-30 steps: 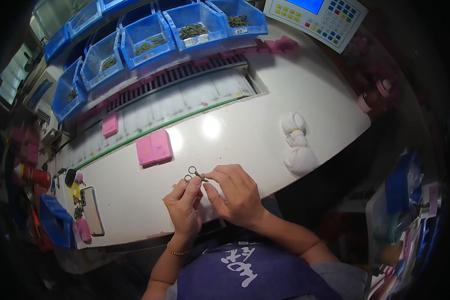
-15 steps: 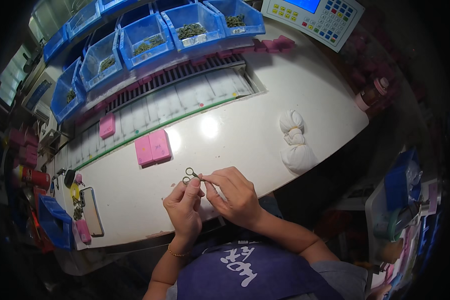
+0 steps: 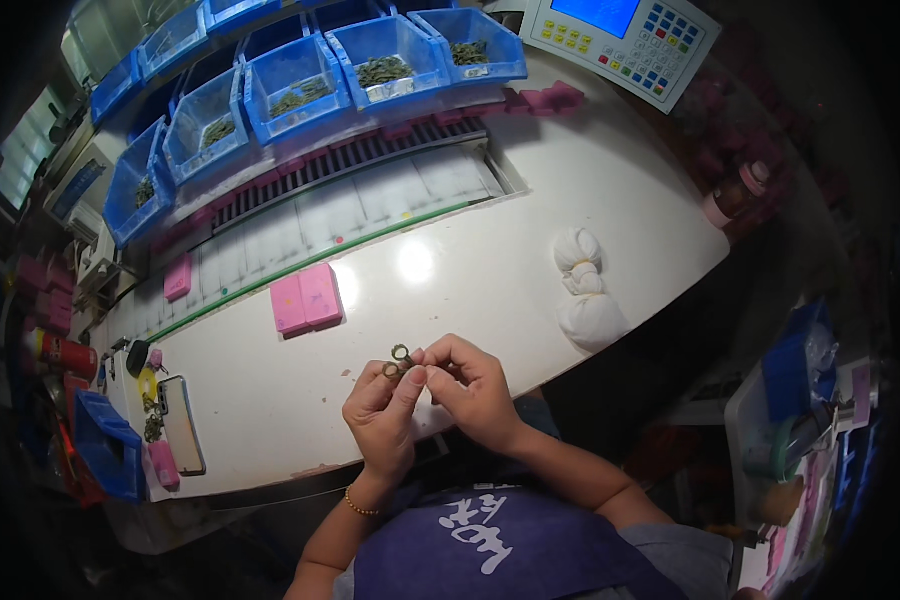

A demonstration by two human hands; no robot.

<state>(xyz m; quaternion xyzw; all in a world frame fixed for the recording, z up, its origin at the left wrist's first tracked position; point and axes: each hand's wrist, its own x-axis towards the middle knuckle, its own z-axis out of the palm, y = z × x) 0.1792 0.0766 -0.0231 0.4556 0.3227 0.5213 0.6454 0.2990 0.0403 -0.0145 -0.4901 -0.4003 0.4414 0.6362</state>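
Over the near part of the white table, both hands meet around small dark-green scissors (image 3: 398, 362) with two ring handles. My left hand (image 3: 382, 405) is closed on them, thumb and fingertips just below the rings. My right hand (image 3: 475, 395) pinches at the other end with its thumb and forefinger. The blades are hidden by the fingers. Beyond my hands, two pink boxes (image 3: 306, 300) lie side by side on the table.
Blue bins (image 3: 295, 115) of small dark pieces stand above a conveyor belt (image 3: 300, 220) carrying a pink box (image 3: 178, 277). White knotted cloth (image 3: 592, 318) lies right. A phone (image 3: 182, 425) lies left. A control panel (image 3: 620, 45) and a bottle (image 3: 738, 195) stand far right.
The belt has carried its pink box leftward. My left hand has shifted slightly right, closer to the right hand, and the scissors' rings now sit further right and are turned differently.
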